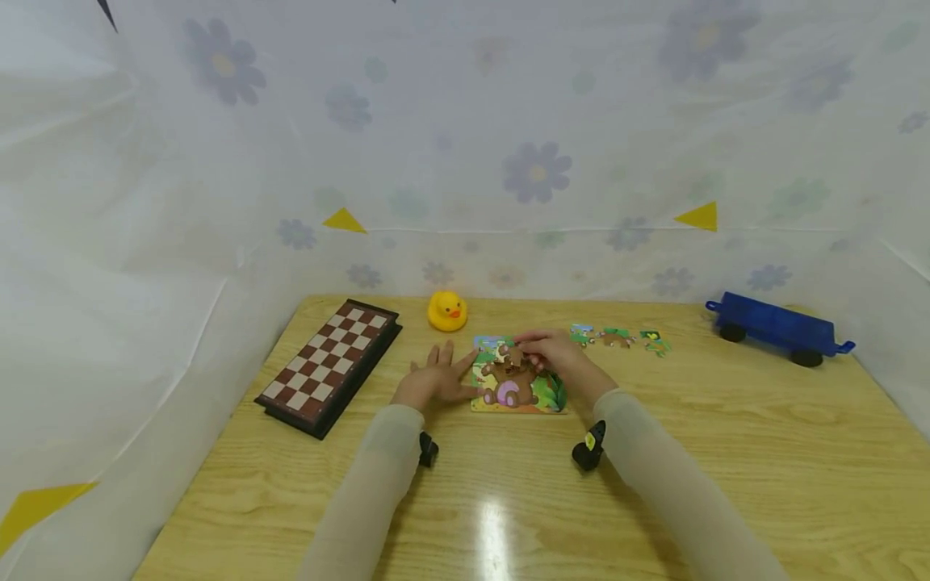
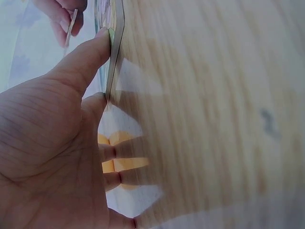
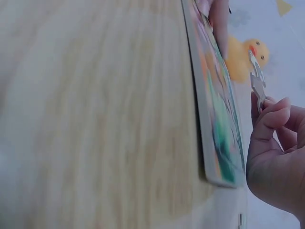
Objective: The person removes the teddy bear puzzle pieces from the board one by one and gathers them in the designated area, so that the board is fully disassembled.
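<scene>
A jigsaw puzzle board (image 1: 519,408) with a brown bear picture lies flat on the table between both hands. Fingers spread, my left hand (image 1: 434,381) rests at the board's left side; in the left wrist view its thumb (image 2: 90,55) touches the board's edge (image 2: 115,62). Over the upper part of the board, my right hand (image 1: 558,357) pinches a brown jigsaw piece (image 1: 513,357). The right wrist view shows this piece (image 3: 257,83) tilted and raised off the board, between thumb and fingers. Part of the picture is hidden by the right hand.
Loose jigsaw pieces (image 1: 616,337) lie right of the board, towards the back. A yellow rubber duck (image 1: 446,312) sits behind the left hand. A checkered chessboard case (image 1: 327,363) is at the left, a blue toy wagon (image 1: 776,324) at the far right. Flowered cloth (image 1: 450,186) hangs behind.
</scene>
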{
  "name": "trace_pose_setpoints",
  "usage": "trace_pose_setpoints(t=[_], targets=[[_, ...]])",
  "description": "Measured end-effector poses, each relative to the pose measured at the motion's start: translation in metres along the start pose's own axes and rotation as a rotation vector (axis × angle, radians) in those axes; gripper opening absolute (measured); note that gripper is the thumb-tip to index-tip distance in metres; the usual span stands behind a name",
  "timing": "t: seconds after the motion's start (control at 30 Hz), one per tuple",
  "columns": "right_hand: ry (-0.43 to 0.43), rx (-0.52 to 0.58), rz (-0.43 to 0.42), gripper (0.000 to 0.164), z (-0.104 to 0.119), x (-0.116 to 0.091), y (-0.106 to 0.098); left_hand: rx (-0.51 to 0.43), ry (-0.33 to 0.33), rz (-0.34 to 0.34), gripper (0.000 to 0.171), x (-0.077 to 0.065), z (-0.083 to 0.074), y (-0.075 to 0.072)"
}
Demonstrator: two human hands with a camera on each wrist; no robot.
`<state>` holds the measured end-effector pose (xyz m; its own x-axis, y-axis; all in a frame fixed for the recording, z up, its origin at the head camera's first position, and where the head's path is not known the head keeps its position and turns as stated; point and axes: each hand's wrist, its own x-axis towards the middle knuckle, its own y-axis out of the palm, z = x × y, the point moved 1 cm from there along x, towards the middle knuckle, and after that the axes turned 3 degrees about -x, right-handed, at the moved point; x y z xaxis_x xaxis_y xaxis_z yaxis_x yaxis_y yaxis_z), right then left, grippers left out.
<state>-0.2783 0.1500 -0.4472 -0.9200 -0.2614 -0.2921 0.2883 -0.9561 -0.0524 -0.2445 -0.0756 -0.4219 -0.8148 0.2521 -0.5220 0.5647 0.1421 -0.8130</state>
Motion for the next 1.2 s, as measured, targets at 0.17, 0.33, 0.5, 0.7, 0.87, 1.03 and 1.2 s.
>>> trace_pose_setpoints(t=[0.17,0.33,0.5,0.7,0.87,1.03,1.2], targets=[[-0.022,0.046,0.015,0.035,0.000,-0.007,-0.023,-0.003,0.011,-0.007,0.081,-0.002,-0.001,-0.001],[-0.012,0.054,-0.027,0.036,-0.006,-0.014,-0.049,-0.004,0.021,-0.011,0.080,-0.002,0.000,-0.001],[0.027,0.025,-0.079,0.038,-0.015,-0.023,-0.075,0.005,0.019,-0.013,0.080,-0.001,0.000,-0.002],[0.011,-0.152,-0.098,0.040,-0.021,-0.035,-0.098,0.012,0.018,-0.008,0.080,-0.001,0.001,-0.001],[0.034,-0.146,-0.109,0.041,-0.025,-0.038,-0.107,0.004,0.012,0.000,0.080,-0.001,0.001,0.000],[0.057,-0.143,-0.125,0.042,-0.025,-0.039,-0.110,-0.001,0.010,-0.003,0.079,-0.003,0.000,0.000],[0.069,-0.153,-0.142,0.038,-0.024,-0.038,-0.109,-0.012,0.008,-0.005,0.080,-0.003,0.000,0.000]])
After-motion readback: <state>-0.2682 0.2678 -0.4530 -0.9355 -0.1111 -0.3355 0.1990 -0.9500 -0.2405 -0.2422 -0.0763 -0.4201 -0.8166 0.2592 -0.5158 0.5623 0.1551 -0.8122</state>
